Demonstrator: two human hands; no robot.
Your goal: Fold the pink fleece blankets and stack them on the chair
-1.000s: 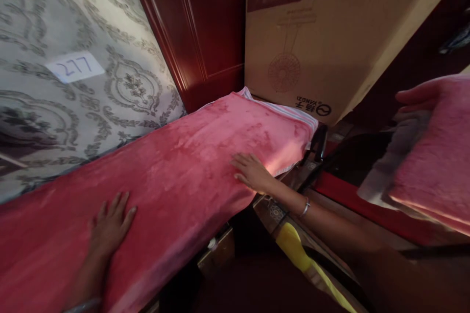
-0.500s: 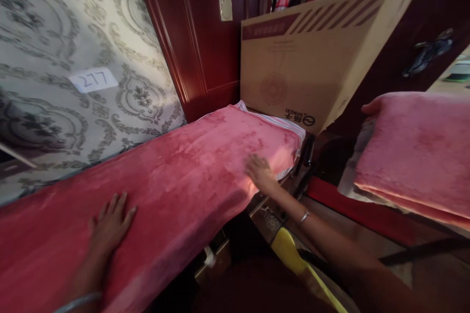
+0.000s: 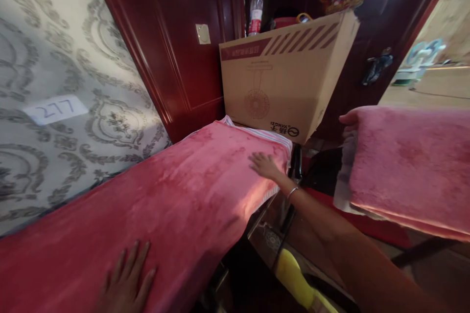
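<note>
A pink plush blanket (image 3: 172, 190) is spread over a long narrow surface running along the wall. My left hand (image 3: 127, 281) lies flat on it at the near side, fingers spread, with the wrist cut off by the bottom of the view. Toward the far end, my right hand (image 3: 264, 165) rests palm down on the same blanket, fingers stretched out and holding nothing. A silver bangle circles the right wrist. The striped edge (image 3: 271, 138) of the cloth shows at the far corner.
A large cardboard box (image 3: 279, 83) stands just past the blanket's far end, a plastic bottle (image 3: 256, 10) behind it. On the right is a folded pink blanket (image 3: 414, 166). Something yellow (image 3: 293, 274) hangs below. A dark red door (image 3: 389, 14) opens onto another room with a fan (image 3: 422, 56).
The view has shifted, bringing the door and fan further in. My right hand, blurred before, now lies flatter on the blanket. My left hand appears lower in view, still spread.
</note>
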